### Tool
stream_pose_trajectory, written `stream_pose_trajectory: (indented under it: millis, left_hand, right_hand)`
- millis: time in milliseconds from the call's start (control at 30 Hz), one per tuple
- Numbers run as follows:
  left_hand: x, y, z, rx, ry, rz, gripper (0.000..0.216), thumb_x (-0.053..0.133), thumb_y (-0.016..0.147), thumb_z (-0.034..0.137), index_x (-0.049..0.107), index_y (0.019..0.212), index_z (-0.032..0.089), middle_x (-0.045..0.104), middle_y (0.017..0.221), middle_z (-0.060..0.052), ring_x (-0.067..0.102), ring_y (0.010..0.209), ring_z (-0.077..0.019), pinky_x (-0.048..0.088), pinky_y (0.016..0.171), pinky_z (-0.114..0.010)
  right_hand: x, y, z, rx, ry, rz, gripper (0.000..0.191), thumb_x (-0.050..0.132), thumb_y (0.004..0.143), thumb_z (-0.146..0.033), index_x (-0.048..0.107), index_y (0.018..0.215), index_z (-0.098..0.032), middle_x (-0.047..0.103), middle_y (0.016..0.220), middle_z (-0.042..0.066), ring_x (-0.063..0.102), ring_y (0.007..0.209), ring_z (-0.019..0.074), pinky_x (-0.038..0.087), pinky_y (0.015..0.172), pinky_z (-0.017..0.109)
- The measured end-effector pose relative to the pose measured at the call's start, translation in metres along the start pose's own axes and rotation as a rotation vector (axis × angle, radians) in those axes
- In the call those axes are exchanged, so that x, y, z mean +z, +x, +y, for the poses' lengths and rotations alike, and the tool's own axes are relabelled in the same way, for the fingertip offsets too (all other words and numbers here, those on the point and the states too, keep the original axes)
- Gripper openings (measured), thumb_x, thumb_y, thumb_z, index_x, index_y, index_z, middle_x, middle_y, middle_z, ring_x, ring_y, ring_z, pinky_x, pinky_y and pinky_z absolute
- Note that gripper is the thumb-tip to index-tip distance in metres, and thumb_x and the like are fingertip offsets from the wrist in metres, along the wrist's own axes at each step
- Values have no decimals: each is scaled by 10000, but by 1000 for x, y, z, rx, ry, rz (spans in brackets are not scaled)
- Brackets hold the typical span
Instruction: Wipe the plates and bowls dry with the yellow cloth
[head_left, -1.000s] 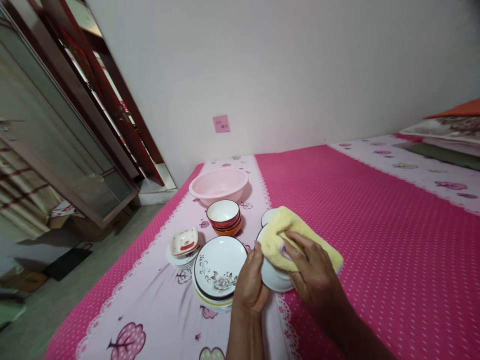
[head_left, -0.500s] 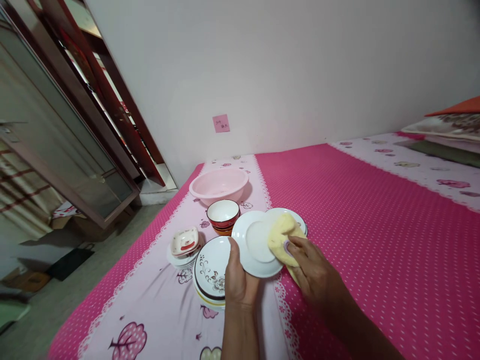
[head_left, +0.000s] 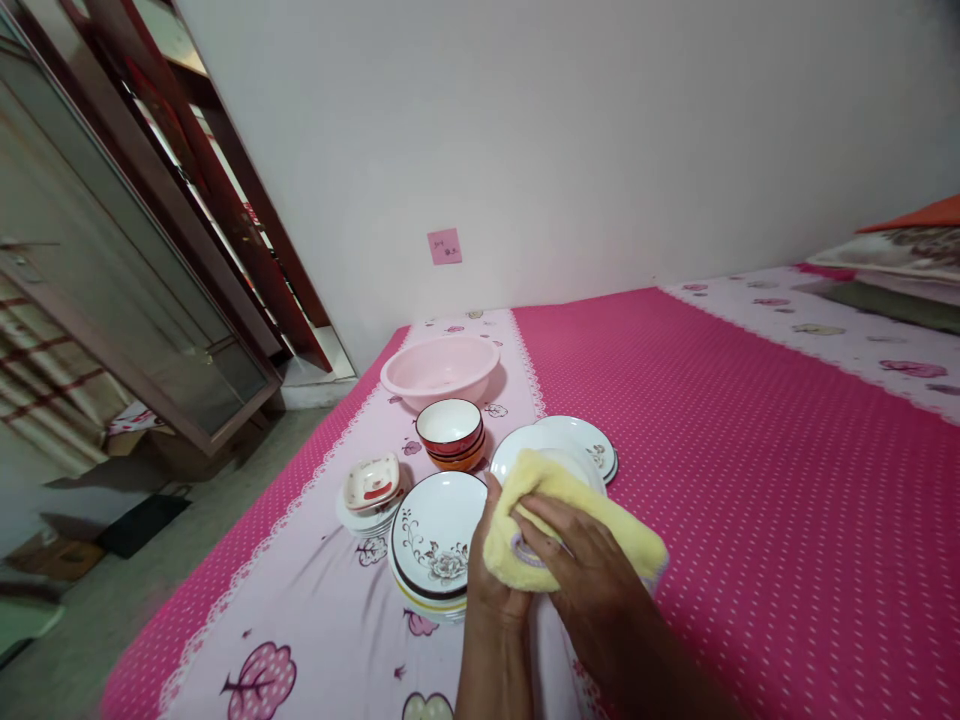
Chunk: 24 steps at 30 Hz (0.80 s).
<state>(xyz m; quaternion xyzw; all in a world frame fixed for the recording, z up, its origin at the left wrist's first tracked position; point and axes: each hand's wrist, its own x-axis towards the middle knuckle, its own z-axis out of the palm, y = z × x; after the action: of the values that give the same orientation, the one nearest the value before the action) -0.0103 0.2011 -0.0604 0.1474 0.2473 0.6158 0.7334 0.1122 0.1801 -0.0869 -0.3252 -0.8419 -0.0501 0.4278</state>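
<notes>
My left hand (head_left: pixel 491 570) grips a white plate (head_left: pixel 517 446) by its near left edge, its underside facing up. Pressed over the near part of that plate is a yellow cloth (head_left: pixel 615 515), which my right hand (head_left: pixel 581 550) holds bunched in its fingers. The cloth hides much of the plate and part of my left hand. Just left of my hands stands a stack of plates (head_left: pixel 435 530), the top one white with a dark rim and brown flowers. Beyond the held plate, a few flowered plates (head_left: pixel 592 440) lie on the bedspread.
A stack of red and orange bowls (head_left: pixel 450 430) stands behind the plates. Farther back is a pink basin (head_left: pixel 442 370). Small square dishes (head_left: pixel 373 482) rest on saucers at the left. A pink note (head_left: pixel 445 246) is on the wall; the pink bedspread (head_left: pixel 735 450) stretches right.
My right hand has moved the yellow cloth from the plate's right side to its near left part, beside my left hand. The plate has shifted slightly right.
</notes>
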Motion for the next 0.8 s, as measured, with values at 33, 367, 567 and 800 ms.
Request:
stream_pose_trajectory:
  millis: [33, 367, 567, 800]
  left_hand:
    - [2, 0, -3, 13, -6, 5, 483, 515, 1010, 482, 797, 1010, 90, 796, 992, -162, 731, 1084, -259, 593, 960, -317]
    - [-11, 17, -30, 63, 19, -124, 445, 612, 972, 424, 710, 1256, 96, 690, 1346, -188, 549, 1372, -321, 383, 1203, -466]
    - [-9, 14, -22, 122, -21, -109, 420, 532, 1011, 418, 693, 1290, 148, 704, 1341, -146, 508, 1412, -295, 349, 1223, -485]
    - [-7, 15, -7, 128, -87, 38, 512, 454, 1032, 463, 619, 1382, 127, 674, 1385, -151, 484, 1432, -284, 356, 1222, -452]
  right_hand:
    - [0, 0, 3, 4, -17, 13, 524, 430, 929, -45, 529, 1432, -155, 627, 1405, 161, 551, 1346, 270, 510, 1061, 449]
    - [-3, -1, 39, 50, -156, 176, 473, 416, 971, -97, 493, 1438, -100, 588, 1387, 218, 539, 1306, 324, 461, 1043, 498]
    - [1, -9, 58, 82, -210, 133, 447, 447, 973, -135, 503, 1416, -114, 592, 1408, 208, 578, 1269, 330, 503, 965, 471]
    - [7, -11, 50, 87, -155, 64, 439, 447, 962, -87, 544, 1385, -154, 616, 1391, 179, 596, 1260, 306, 525, 967, 454]
